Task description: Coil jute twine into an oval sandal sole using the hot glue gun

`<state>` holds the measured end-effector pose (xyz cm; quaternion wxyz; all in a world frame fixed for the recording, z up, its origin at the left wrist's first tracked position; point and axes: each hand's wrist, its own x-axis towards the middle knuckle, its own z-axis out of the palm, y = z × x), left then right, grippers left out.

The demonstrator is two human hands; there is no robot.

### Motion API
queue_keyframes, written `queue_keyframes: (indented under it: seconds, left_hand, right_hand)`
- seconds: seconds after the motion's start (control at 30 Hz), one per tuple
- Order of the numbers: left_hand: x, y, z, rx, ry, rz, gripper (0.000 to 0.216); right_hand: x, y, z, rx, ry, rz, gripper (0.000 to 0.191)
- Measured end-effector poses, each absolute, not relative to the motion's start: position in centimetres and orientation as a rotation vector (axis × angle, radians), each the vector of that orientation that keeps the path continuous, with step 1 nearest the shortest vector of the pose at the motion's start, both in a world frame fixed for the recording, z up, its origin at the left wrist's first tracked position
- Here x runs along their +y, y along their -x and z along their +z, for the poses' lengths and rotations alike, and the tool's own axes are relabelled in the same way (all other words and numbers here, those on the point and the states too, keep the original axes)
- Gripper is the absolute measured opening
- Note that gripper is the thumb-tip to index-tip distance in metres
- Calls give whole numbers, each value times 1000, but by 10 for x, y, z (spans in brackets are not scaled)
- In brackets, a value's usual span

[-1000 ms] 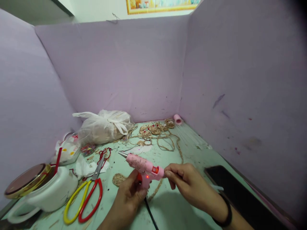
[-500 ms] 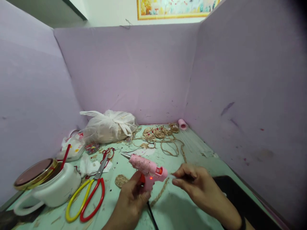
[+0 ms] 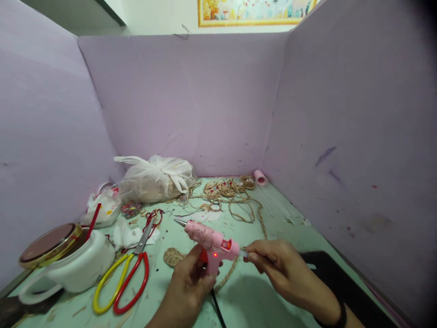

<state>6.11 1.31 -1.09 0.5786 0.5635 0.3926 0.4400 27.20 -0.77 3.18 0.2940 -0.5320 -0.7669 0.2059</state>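
My left hand [image 3: 189, 284] is wrapped round the handle of a pink glue gun [image 3: 206, 237], its metal nozzle pointing to the upper left and a red light glowing on its side. A translucent glue stick [image 3: 243, 253] is pinched between the thumb and fingers of my right hand [image 3: 283, 266], its front end at the rear of the gun. Below the gun runs a braided jute cord [image 3: 227, 275], partly hidden by it. A coiled jute piece [image 3: 173, 257] lies just left of my left hand.
Scissors [image 3: 131, 278] with yellow and red handles lie at left, beside a white mug [image 3: 87, 264]. Tied plastic bag [image 3: 153, 180], jute coils with red beads [image 3: 221, 187] and a pink spool [image 3: 260, 177] sit at the back. A black tray [image 3: 341, 278] is at right.
My right hand has brought the glue stick against the back of the glue gun, closing the small gap. The left hand with the gun has hardly moved.
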Motion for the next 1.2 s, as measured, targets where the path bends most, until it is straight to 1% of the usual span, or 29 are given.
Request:
queue_keyframes:
  seconds: [0.3,0.37,0.47,0.5,0.53,0.6,0.63,0.7,0.77,0.83,0.9,0.97,1.0,1.03,1.07,1.1,1.2]
  left_hand:
    - [16,-58,-9,875,-1373,958,49]
    - [17,-61,-13,862,-1286,986,51]
    - [17,-66,-14,850,-1177,1026,59]
    - [16,-67,-13,846,-1152,1037,62]
    - [16,-67,-11,836,-1136,1039,64]
    - [15,-68,-5,810,-1117,1046,69]
    - [14,-68,-2,800,-1110,1049,72]
    - [11,-68,3,787,-1094,1067,81]
    - [8,-70,4,757,-1081,1091,89]
    - [3,-74,2,707,-1091,1095,97]
    - [-2,-80,1,676,-1138,1031,100]
    - [-6,-82,5,663,-1176,934,93]
    - [-6,-79,9,678,-1211,898,87]
    - [-4,-74,14,686,-1235,870,82]
    - [0,-66,20,741,-1384,809,78]
    - [6,-55,25,893,-1545,843,73]
    - [30,-14,30,1387,-1979,908,44]
  right_hand:
    - [-6,-277,35,-2108,1435,602,40]
    - [-7,-274,32,-1999,1406,427,30]
    - [-15,-258,27,-1737,1209,23,10]
    - [-19,-251,24,-1714,1145,-6,8]
    - [-22,-244,20,-1728,1114,43,13]
    - [-26,-228,13,-1739,1205,282,18]
    - [-27,-222,9,-1686,1271,403,19]
    - [-25,-211,1,-1538,1340,611,27]
    - [-22,-206,-4,-1412,1340,735,36]
    - [-19,-204,-7,-1356,1332,784,43]
    - [-17,-203,-8,-1354,1290,868,47]
    - [-15,-203,-7,-1366,1184,1051,45]
    - [-14,-204,-6,-1355,1131,1136,44]
    - [-13,-205,-5,-1337,1090,1194,43]
    - [-11,-207,-4,-1307,1063,1220,42]
    - [-10,-210,-3,-1267,1051,1226,41]
    - [-7,-219,2,-1163,1060,1245,43]
